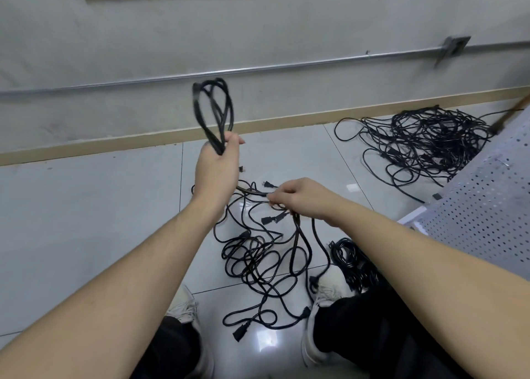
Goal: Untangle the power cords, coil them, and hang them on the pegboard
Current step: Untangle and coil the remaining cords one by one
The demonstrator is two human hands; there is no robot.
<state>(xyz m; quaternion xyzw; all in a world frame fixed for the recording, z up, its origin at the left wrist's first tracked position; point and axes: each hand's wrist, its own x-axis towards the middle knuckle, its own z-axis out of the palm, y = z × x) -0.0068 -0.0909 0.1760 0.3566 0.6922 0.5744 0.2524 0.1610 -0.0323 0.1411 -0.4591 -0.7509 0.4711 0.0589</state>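
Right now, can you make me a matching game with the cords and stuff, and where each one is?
Things:
1. coiled cord
2. big cord pile
3. loose cords
4. white shoe

Places:
A. on the floor by the wall, far right
B. held up in the left hand
C. on the floor in front of the feet, with the right hand pinching one
D. on the floor, touching cords

Pairs: 1-B, 2-A, 3-C, 4-D

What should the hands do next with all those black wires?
Probably the right hand should lift its pinched strand up out of the loose tangle on the floor, feeding it toward the left hand, which holds the coiled loops raised. The rest lies knotted below.
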